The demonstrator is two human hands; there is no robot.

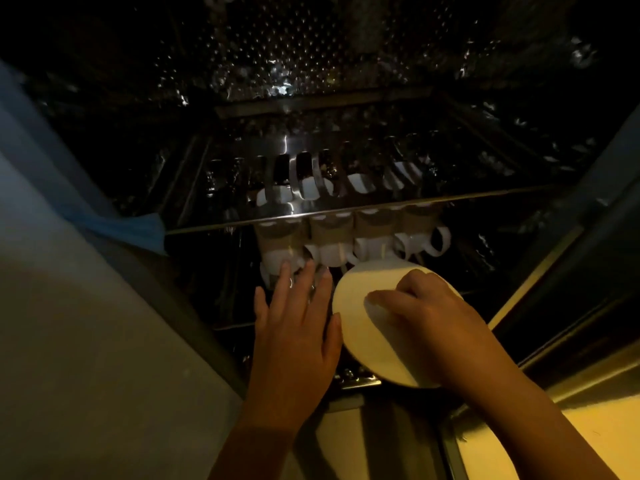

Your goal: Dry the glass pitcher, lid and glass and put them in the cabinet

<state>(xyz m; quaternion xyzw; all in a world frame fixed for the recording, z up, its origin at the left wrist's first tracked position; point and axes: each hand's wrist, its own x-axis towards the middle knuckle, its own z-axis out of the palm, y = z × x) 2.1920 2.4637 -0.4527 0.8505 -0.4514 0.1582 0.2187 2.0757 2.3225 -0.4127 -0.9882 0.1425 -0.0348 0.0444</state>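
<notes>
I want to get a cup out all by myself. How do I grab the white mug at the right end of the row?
Take the end mug by its handle. The loop sticks out to the right, clear of the neighbouring mugs, so hook your fingers through it from the right front. The right hand holding the round white lid sits just in front.

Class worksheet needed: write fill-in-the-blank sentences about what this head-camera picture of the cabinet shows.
1. The right hand grips a pale disc that is ___ in shape.
2. The mugs beyond the left hand are ___ in colour.
3. A ___ cloth hangs at the left side.
Missing words: round; white; blue.
</notes>
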